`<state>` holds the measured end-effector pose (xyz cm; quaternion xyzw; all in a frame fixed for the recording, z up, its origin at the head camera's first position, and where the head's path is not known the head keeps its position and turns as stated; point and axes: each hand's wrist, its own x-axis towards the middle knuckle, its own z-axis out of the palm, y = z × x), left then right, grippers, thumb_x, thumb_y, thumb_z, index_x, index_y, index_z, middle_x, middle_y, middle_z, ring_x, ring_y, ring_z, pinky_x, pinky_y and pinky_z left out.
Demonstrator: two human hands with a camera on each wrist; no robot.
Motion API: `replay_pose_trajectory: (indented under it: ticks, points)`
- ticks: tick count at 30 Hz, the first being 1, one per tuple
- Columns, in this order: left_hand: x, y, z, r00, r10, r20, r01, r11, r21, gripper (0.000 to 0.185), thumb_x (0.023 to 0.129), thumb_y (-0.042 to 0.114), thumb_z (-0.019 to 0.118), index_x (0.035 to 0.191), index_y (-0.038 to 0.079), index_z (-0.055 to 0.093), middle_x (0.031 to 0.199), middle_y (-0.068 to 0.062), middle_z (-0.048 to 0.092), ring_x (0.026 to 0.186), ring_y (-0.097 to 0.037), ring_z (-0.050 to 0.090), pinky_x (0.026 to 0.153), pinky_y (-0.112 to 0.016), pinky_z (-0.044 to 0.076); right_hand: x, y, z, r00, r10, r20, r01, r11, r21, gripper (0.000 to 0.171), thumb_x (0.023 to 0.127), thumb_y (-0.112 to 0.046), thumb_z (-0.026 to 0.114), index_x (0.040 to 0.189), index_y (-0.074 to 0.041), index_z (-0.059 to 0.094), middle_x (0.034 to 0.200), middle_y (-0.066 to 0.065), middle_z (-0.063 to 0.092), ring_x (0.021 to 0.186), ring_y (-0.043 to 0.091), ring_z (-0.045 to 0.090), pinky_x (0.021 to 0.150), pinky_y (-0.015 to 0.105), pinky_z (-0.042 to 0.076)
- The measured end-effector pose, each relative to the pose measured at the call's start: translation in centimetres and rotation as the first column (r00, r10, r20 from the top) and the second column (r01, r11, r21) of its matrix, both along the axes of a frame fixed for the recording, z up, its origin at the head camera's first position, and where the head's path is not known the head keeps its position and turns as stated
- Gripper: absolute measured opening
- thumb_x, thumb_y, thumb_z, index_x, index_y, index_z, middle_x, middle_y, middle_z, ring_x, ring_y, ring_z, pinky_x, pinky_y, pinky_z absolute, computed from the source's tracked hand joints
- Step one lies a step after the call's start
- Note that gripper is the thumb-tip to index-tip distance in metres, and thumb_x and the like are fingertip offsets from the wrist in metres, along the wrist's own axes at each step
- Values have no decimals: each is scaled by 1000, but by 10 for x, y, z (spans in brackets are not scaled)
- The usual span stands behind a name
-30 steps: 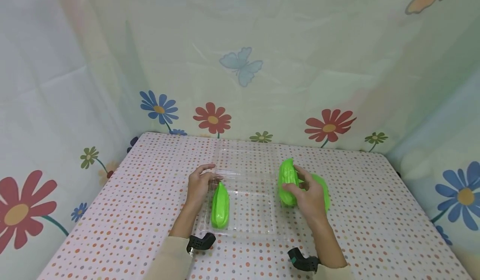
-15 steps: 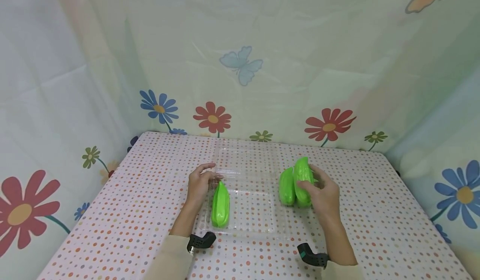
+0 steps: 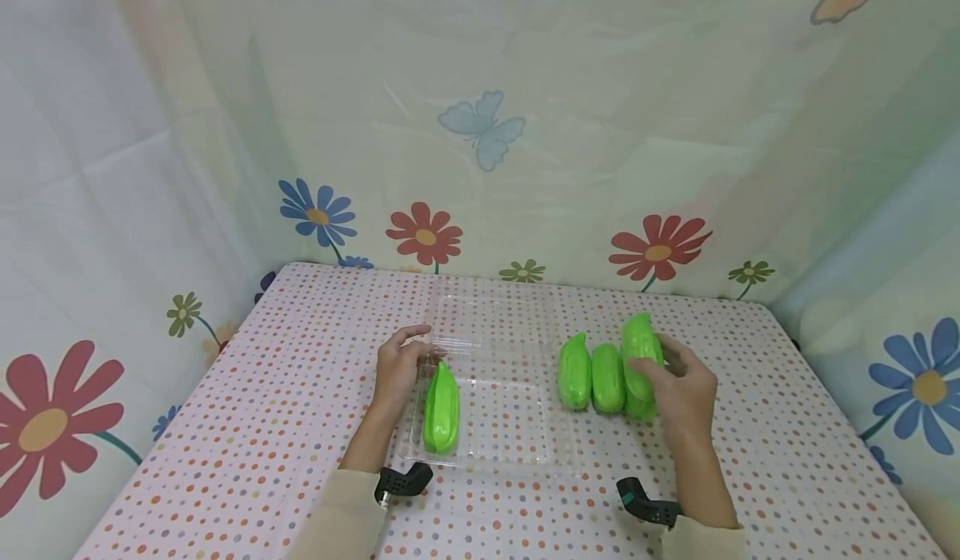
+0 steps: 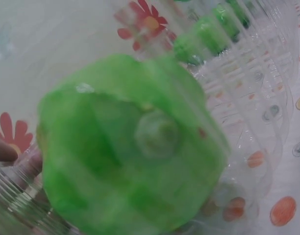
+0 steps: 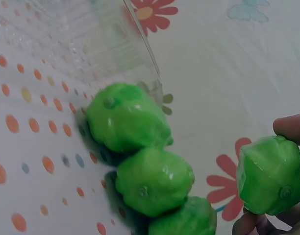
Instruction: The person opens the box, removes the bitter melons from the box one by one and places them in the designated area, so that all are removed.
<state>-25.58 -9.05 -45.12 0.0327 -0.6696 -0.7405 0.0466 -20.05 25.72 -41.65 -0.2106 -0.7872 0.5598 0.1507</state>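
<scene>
Green ridged plastic gourd (image 3: 641, 352), lifted: right hand (image 3: 678, 389) curls round it above two more green gourds (image 3: 592, 374) on the dotted worktop (image 3: 300, 393). Left hand (image 3: 401, 364), fingers relaxed, steadies the clear plastic clamshell tray (image 3: 517, 435) holding one gourd (image 3: 440, 410). Step: likely mid-carry; next calls for careful lowering.

The clear plastic tray (image 3: 487, 414) is open from above; one green toy gourd (image 3: 440, 408) occupies its left side, with the left hand (image 3: 401, 368) beside it. Centre and right tray floor are free. Three gourds (image 3: 592, 377) block the tray's right edge.
</scene>
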Motion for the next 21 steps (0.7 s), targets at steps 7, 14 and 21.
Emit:
replay_pose_trajectory:
  ticks: [7, 14, 21]
  points:
    - [-15, -2, -22, 1000, 19, -14, -19, 1000, 19, 40, 90, 3, 56, 128, -3, 63, 90, -19, 76, 75, -22, 73, 66, -26, 59, -3, 15, -4, 998, -62, -2, 62, 996, -58, 67, 92, -24, 72, 152, -14, 46, 152, 12, 51, 135, 28, 50, 110, 41, 44]
    - [-14, -1, -23, 1000, 15, -9, -15, 999, 29, 39, 90, 2, 56, 128, -4, 63, 92, -21, 76, 81, -31, 75, 67, -27, 59, -2, 29, -12, 994, -99, 34, 101, 993, -55, 65, 93, -28, 71, 152, -17, 48, 156, 9, 47, 138, 27, 46, 111, 42, 43]
    - [-14, -1, -23, 1000, 24, 0, -24, 1000, 0, 39, 91, 4, 55, 128, -2, 64, 90, -17, 77, 82, -24, 75, 68, -26, 60, -2, 42, -19, 988, -140, 63, 143, 988, -53, 65, 94, -33, 69, 153, -18, 47, 159, 7, 43, 140, 28, 43, 113, 43, 40]
